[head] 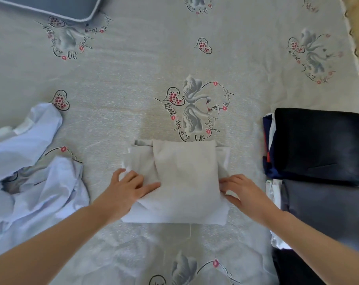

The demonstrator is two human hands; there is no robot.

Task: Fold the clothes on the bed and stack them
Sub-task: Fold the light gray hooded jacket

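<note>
A pale beige folded garment (184, 182) lies flat in the middle of the bed (123, 89), its centre panel folded over narrower side flaps that stick out left and right. The left hand (129, 186) rests on its left edge, fingers straight and spread, pressing the cloth down. The right hand (244, 192) lies on the right edge, fingers extended and relaxed, tips at the panel's side. Neither hand grasps anything. To the left sits a crumpled white shirt (30, 171). To the right stands a stack of folded dark clothes (318, 145). A grey pillow (51, 7) lies at the far left corner.
</note>
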